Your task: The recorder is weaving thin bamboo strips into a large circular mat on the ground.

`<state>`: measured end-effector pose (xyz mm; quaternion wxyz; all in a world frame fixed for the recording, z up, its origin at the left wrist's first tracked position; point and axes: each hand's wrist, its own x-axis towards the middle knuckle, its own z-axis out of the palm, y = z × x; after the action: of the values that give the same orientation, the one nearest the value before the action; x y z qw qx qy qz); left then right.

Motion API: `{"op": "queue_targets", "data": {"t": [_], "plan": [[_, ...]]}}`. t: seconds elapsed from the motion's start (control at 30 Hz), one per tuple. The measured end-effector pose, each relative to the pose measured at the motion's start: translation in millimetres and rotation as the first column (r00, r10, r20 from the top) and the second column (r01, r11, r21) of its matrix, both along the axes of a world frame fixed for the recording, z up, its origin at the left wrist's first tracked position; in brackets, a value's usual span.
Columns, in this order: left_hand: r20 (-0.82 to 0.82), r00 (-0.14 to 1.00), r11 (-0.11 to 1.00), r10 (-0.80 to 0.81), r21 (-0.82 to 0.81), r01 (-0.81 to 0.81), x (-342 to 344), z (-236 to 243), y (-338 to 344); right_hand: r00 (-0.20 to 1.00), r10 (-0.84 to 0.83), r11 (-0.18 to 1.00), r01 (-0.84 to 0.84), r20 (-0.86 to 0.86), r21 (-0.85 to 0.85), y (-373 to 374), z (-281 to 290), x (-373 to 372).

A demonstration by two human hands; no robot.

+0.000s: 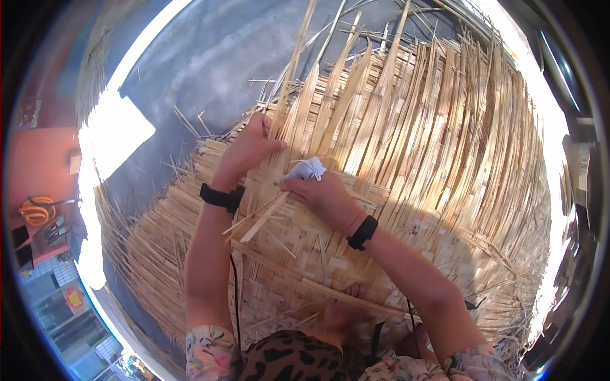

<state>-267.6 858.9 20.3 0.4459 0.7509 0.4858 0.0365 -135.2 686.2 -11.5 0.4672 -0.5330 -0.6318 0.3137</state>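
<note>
A large mat of woven split-bamboo strips (438, 127) spreads beneath both my arms. At its upper left edge my left hand (246, 151) is closed, thumb and fingers on either side of a long bamboo strip (289, 79) that sticks up past the weave. Just below and to the right, my right hand (327, 202) is bent down over the mat. White cloth (307, 169) covers part of its fingers. Loose strip ends (265, 217) poke out beside that hand toward the lower left; its fingertips are partly hidden. Each wrist wears a black band.
Long unwoven strip ends (349, 38) stand out past the mat's far edge over a grey floor (210, 51). At the far left, orange-handled scissors (38, 211) lie on a reddish surface. My bare feet (343, 312) rest on the near part of the mat.
</note>
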Motion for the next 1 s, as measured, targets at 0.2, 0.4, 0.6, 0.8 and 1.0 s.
{"op": "queue_targets", "data": {"t": [0.2, 0.4, 0.6, 0.8, 1.0], "plan": [[0.089, 0.996, 0.844, -0.027, -0.532, 0.071, -8, -7, 34, 0.987, -0.130, 0.971, 0.108, -0.090, -0.212, 8, 2, -2], [0.333, 0.878, 0.846, 0.343, -0.517, -0.134, -44, -42, 0, 0.825, -0.493, 0.811, 0.323, -0.274, -0.488, 33, -6, -14], [0.671, 0.396, 0.771, 0.627, -0.605, -0.196, -52, -53, -23, 0.930, -0.209, 0.882, 0.312, 0.301, -0.353, 45, -18, -22], [0.440, 0.799, 0.760, 0.410, 0.319, -0.566, -44, -67, -58, 0.822, -0.520, 0.834, 0.431, -0.231, -0.345, -6, 5, 18], [0.611, 0.479, 0.757, 0.630, -0.348, -0.553, -48, -70, -38, 0.792, -0.269, 0.914, 0.390, 0.548, -0.115, -80, 7, 31]]}}
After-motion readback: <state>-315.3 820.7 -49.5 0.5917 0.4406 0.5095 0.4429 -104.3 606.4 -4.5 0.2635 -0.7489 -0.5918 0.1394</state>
